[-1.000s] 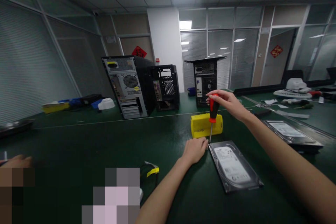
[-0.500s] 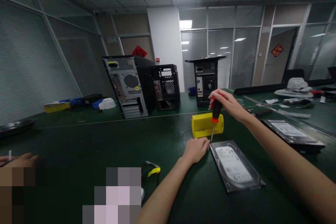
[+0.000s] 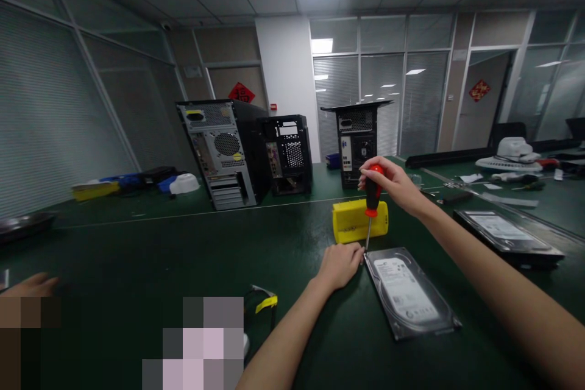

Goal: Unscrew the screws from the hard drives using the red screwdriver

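My right hand grips the red and black handle of a screwdriver, held nearly upright. Its metal shaft points down to the far left corner of a hard drive. The drive lies flat with its white label up. Beside that corner, my left hand rests on the table with its fingers drawn together around something too small to make out, close to the screwdriver tip. Just behind both hands stands a yellow plastic case.
Computer cases stand along the back of the green table. Another hard drive lies at right on a dark object. A cable with a yellow tag is left of my forearm. Another person's hand is at far left.
My right fingers have shifted on the screwdriver handle, and more of its red end shows. My left hand and the drive keep their places. The other person's hand has moved slightly left.
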### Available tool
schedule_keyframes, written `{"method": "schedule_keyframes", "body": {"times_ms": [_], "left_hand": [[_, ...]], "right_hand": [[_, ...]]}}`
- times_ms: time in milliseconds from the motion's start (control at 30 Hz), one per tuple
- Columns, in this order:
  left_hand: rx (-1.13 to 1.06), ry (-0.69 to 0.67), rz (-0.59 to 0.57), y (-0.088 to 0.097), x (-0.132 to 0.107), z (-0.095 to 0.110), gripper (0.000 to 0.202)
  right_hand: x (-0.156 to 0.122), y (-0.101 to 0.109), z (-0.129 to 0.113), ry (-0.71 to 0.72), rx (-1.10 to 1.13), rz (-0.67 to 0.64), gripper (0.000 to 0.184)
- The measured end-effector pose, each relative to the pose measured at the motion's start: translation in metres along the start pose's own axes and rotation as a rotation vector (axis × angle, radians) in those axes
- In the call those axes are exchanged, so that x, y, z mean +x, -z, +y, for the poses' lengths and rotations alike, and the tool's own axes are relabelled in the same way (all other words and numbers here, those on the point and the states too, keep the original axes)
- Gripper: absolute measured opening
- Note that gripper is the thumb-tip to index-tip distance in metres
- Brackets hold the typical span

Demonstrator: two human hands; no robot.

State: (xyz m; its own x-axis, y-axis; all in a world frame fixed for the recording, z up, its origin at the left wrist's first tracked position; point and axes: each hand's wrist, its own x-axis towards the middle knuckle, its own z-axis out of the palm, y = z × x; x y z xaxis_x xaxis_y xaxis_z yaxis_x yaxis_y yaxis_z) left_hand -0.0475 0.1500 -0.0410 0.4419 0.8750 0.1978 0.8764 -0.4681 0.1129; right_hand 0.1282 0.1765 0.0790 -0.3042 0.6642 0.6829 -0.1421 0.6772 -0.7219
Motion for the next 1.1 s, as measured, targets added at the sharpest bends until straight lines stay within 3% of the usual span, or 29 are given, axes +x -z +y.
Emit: {"method": "schedule_keyframes", "body": {"times_ms": [133, 400, 667, 933, 1100], "left_hand": [[-0.008, 0.010, -0.013, 0.0006, 0.0007, -0.0002, 0.046], [0.004, 0.006, -0.009, -0.0018, 0.0025, -0.0009, 0.047], [-0.038, -0.012, -0.012, -0.0007, 0.0007, -0.0025, 0.045], [-0.026, 0.015, -0.028, 0.0035, -0.0011, 0.0002, 0.045], [-0.057, 0.047, -0.017, 0.0059, -0.0013, 0.0017, 0.037]], "right_hand": [[0.0000, -0.0020, 0.0051, 0.030, -0.026, 0.051, 0.018], [-0.0026, 0.0028, 0.0034, 0.011, 0.009, -0.045, 0.028], [-0.0011, -0.0015, 0.0070, 0.006, -0.084, 0.001, 0.026], [-0.0023, -0.0057, 0.0066, -0.019, -0.017, 0.034, 0.022], [-0.0019, -0.0048, 0.0083, -0.077, 0.137, -0.010, 0.024]]}}
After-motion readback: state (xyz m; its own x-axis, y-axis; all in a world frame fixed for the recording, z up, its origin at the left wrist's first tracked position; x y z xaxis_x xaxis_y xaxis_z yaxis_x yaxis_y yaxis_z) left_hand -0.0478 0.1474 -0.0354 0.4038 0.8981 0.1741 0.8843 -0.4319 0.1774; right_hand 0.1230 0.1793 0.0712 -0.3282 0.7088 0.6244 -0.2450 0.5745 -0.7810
